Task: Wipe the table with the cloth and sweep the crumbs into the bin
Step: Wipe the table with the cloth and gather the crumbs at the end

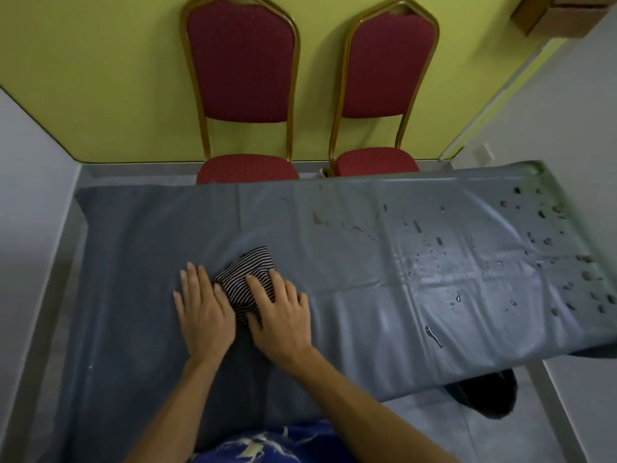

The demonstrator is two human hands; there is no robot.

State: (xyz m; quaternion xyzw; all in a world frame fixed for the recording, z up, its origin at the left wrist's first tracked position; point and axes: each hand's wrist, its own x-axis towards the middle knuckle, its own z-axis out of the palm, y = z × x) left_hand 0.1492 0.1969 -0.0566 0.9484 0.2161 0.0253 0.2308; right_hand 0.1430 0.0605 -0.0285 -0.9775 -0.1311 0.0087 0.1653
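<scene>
A black-and-white striped cloth [248, 270] lies bunched on the grey plastic-covered table [367, 295], left of centre. My right hand [278, 312] presses flat on the cloth with fingers spread. My left hand [202, 312] lies flat on the table beside the cloth, its inner fingers touching the cloth's left edge. Several crumbs [584, 259] are scattered near the table's right end, and water drops [434, 335] dot the right half. A dark bin [487, 396] shows under the table's near right edge, partly hidden.
Two red chairs with gold frames [243, 95] [384, 88] stand against the yellow-green wall behind the table. White walls close in on the left and right. Grey floor shows to the left of the table and at lower right.
</scene>
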